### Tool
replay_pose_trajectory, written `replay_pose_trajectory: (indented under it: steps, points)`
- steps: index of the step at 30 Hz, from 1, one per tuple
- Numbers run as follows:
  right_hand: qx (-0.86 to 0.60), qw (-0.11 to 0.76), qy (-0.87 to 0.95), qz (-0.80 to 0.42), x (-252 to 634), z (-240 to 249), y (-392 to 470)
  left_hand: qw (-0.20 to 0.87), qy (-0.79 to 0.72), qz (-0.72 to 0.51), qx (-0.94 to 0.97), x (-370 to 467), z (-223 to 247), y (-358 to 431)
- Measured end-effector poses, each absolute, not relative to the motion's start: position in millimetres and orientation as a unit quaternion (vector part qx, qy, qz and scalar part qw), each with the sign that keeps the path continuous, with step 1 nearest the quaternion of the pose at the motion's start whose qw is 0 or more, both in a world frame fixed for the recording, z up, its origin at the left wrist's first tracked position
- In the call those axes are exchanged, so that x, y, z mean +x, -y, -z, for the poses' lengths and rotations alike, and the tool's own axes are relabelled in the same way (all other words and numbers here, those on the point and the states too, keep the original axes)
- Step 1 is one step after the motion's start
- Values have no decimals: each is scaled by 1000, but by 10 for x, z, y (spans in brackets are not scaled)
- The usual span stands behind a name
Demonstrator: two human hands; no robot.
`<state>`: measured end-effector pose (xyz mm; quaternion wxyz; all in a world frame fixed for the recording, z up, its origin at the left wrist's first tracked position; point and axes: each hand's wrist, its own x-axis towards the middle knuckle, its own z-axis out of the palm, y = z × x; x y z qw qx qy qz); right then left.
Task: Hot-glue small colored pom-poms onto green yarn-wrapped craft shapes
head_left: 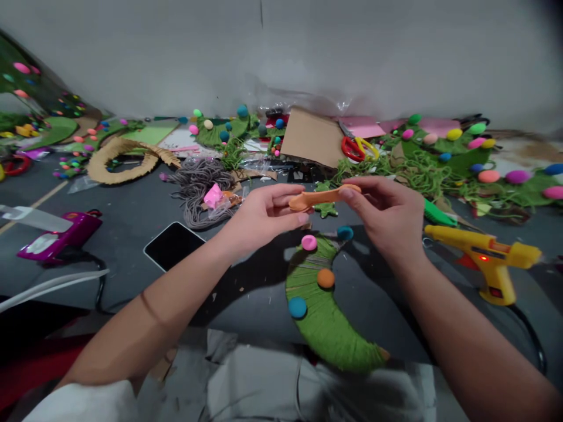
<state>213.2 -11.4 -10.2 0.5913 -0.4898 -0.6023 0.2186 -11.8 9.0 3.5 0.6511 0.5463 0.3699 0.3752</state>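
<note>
Both hands hold a stretched strip of orange modelling clay [323, 198] above the table. My left hand [268, 214] has its fingers under the wider left end, while my right hand [382, 214] pinches the other end between thumb and fingers. Just below lies a crescent wrapped in green yarn [316, 316], near the table's front edge. On it sit a pink piece [309, 242], an orange ball [326, 278] and a blue ball [298, 307]; a teal piece [345, 233] is at its upper tip. Behind the clay, a small green star-like piece [325, 208] is partly hidden.
A yellow glue gun [492, 258] with a lit red light stands at right. At left are a phone [172, 246], a purple device [61, 234] and a cardboard ring [118, 170]. Grey yarn [200, 187], red-handled scissors [352, 149], cardboard [312, 138] and green yarn scraps [409, 170] lie farther back.
</note>
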Motion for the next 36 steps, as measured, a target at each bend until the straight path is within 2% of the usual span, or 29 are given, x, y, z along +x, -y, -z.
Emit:
replay_pose_trajectory:
  steps: [5,8,13,19,23,26,31,36]
  points:
    - [-443,512,685,-269,2019,148,149,698,-290,-335,563,-119,7,-68]
    - [-421,489,711,-279,1904,153,203,688,-310,-322,572,-92,42,-51]
    - [-463,528,642,-307,1986,90,176,636,-353,-355,587,-84,38,-80]
    - [-505,597,572,-248,2256,54,69,631,-347,-410,559,-121,-59,-89]
    - [-465,540,636,-295,2101,98,125,681,-286,-386,553,-92,-57,-45]
    - [-436,500,692,-285,1920,129,196,668,-295,-369,575,-60,-8,-20]
    - [-469,533,658,-251,1937,95,195,608,-333,-388,608,-57,24,-15]
    - [-526,583,584,-208,2185,54,92,611,-344,-392,596,-71,-13,-31]
